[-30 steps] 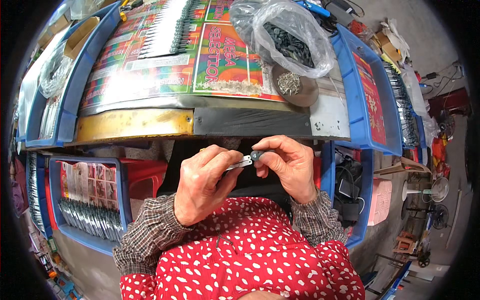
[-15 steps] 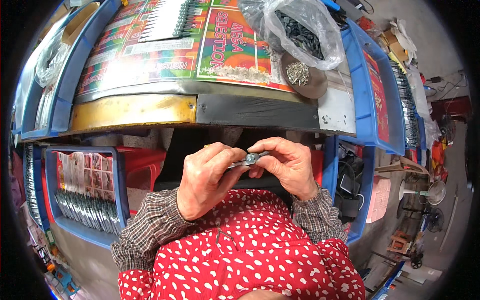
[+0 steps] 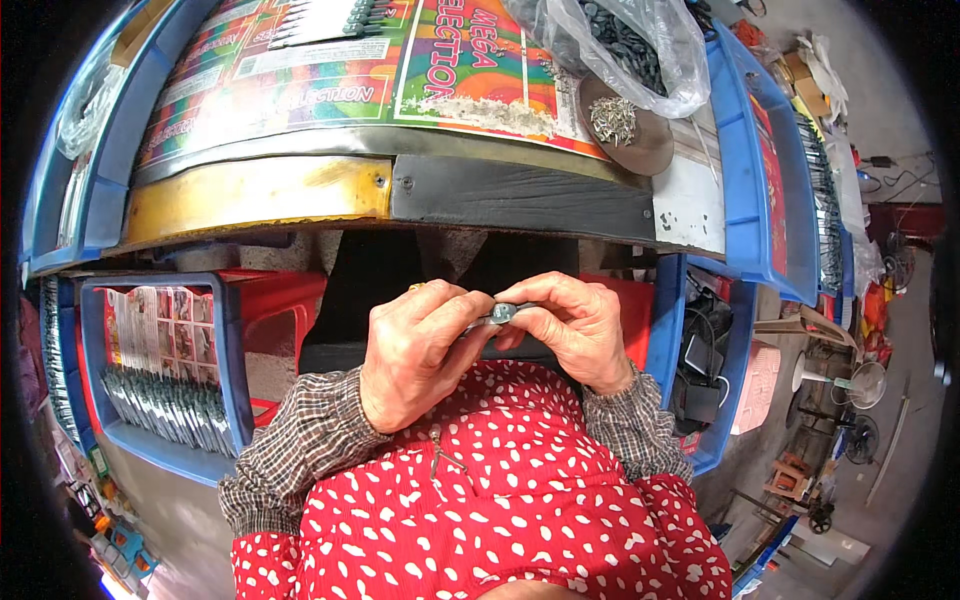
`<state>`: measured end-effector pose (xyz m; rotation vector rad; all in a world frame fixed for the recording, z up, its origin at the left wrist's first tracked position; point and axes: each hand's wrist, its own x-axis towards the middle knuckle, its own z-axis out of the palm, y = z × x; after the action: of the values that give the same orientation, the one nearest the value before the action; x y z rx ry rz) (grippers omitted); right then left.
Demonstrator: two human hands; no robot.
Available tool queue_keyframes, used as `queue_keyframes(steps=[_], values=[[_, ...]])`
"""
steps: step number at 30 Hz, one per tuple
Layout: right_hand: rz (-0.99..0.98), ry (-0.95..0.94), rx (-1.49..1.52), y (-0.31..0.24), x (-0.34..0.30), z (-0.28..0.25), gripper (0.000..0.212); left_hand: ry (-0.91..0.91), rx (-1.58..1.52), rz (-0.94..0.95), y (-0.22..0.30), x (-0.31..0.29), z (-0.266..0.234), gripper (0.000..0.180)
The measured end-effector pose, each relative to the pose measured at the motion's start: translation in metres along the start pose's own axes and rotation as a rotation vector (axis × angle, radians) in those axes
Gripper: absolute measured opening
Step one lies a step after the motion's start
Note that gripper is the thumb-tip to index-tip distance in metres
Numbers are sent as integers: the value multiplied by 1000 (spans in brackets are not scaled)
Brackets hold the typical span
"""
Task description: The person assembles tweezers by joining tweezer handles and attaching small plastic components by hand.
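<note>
Above my lap, both hands meet at a small dark grey oval part (image 3: pixel 503 312) joined to a thin flat metal strip. My left hand (image 3: pixel 412 350) is closed, thumb and fingers pinching the strip side. From the other side, my right hand (image 3: pixel 575 328) pinches the grey part between thumb and forefinger. Most of the piece lies hidden inside my fingers, and its exact kind does not show. On the workbench ahead, a clear plastic bag (image 3: pixel 688 75) holds many dark grey parts (image 3: pixel 622 42). Beside it, a round brown dish (image 3: pixel 650 145) carries a heap of small silver pins (image 3: pixel 612 120).
The workbench's front edge (image 3: pixel 520 200) runs just beyond my hands. A blue bin (image 3: pixel 232 370) of dark-handled metal pieces (image 3: pixel 165 410) stands at left; another blue bin (image 3: pixel 735 370) with black cables is at right. Similar pieces (image 3: pixel 330 22) lie in a row on the bench.
The bench and bins sit slightly higher in the picture as my view shifts. Both hands keep their pinch; the grey part looks slightly turned between my fingers.
</note>
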<state>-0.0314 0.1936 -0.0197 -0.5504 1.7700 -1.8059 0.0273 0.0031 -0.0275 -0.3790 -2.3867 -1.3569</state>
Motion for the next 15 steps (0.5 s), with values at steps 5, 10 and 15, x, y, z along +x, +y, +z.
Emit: queue_keyframes(steps=[5,10,15], values=[[-19,8,-27,4,-1,1,17,0,3,-9,-1,-3,2,24],[-14,25,-35,7,-1,0,16,0,19,-2,-4,-2,4,23],[-15,29,-36,8,1,-1,16,-2,13,17,-8,1,5,24]])
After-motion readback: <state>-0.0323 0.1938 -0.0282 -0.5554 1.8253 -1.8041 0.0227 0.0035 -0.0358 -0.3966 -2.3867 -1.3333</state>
